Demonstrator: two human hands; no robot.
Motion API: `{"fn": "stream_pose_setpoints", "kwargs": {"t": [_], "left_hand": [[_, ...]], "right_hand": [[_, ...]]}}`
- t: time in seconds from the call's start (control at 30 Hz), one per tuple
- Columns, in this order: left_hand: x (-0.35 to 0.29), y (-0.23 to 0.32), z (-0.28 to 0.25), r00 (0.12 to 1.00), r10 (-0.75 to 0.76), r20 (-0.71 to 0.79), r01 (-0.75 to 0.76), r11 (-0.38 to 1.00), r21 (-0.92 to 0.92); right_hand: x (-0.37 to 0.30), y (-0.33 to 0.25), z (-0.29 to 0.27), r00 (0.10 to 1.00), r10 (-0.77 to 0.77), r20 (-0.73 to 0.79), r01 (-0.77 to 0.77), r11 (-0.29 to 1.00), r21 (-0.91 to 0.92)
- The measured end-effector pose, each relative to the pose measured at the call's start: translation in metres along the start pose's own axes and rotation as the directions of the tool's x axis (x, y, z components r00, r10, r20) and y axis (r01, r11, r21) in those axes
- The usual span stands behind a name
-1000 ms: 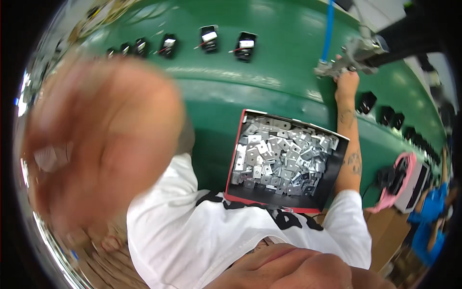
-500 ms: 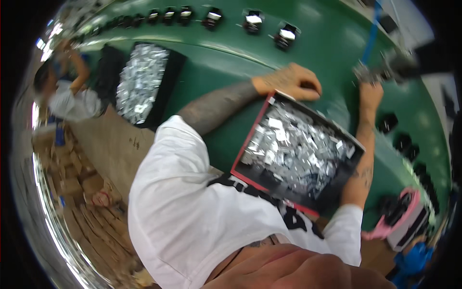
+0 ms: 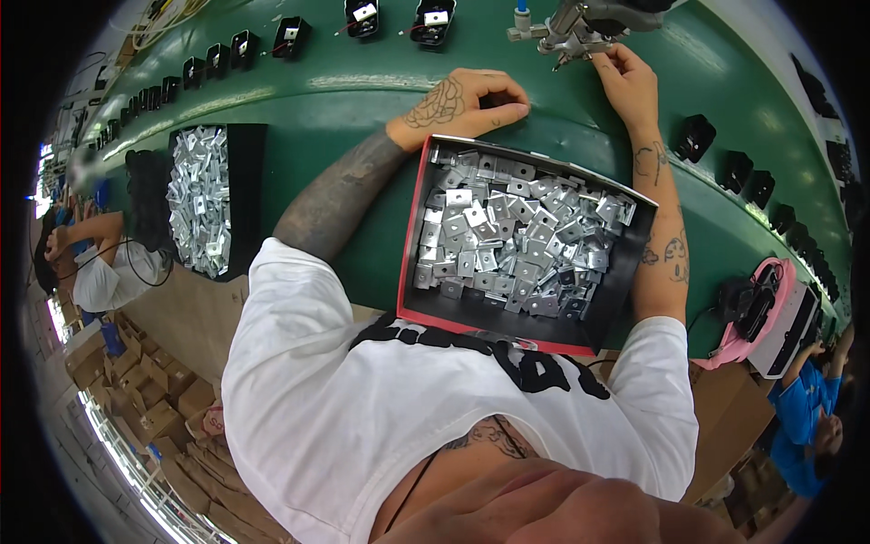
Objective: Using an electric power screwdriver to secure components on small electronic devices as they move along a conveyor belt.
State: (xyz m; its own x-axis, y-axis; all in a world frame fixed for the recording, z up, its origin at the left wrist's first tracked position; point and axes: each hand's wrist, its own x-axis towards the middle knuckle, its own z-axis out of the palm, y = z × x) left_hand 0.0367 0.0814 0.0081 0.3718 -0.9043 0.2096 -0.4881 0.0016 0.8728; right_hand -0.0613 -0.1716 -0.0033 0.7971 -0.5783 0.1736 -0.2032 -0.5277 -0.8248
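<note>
My left hand [image 3: 467,104] lies on the green table just beyond a black box with a red edge [image 3: 625,288]. Its fingers curl toward the thumb in a loop; anything at the fingertips is too small or hidden to see. Small bent metal plates with holes [image 3: 517,231] fill the box, which sits against my shirt between my forearms. My right hand [image 3: 632,86] reaches past the box to a metal machine head [image 3: 573,36] with a nozzle. Thumb and fingers pinch together beside that nozzle, and I cannot make out what is between them.
To the left is another black box of metal plates [image 3: 201,195]. Black housings [image 3: 435,20] line the far side, and more [image 3: 696,138] stand at right. A pink bag [image 3: 757,313] lies at the right edge. Co-workers sit left [image 3: 109,272] and lower right [image 3: 811,408].
The whole view has shifted and grown sharper. The box, my hands and the machine head appear farther left and higher in the picture. My right hand stays at the machine head.
</note>
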Motion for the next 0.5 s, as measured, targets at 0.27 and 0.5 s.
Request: {"fn": "stream_pose_setpoints", "kwargs": {"t": [0.27,0.5], "left_hand": [[-0.001,0.0,-0.006,1.0,-0.007,-0.003,0.007,1.0,0.022],[-0.004,-0.022,0.003,0.989,0.145,-0.04,-0.147,0.988,-0.048]], "right_hand": [[0.004,-0.01,0.002,1.0,-0.012,0.023,0.013,1.0,-0.022],[0.004,0.019,-0.004,0.987,-0.14,0.083,0.147,0.985,-0.087]]}}
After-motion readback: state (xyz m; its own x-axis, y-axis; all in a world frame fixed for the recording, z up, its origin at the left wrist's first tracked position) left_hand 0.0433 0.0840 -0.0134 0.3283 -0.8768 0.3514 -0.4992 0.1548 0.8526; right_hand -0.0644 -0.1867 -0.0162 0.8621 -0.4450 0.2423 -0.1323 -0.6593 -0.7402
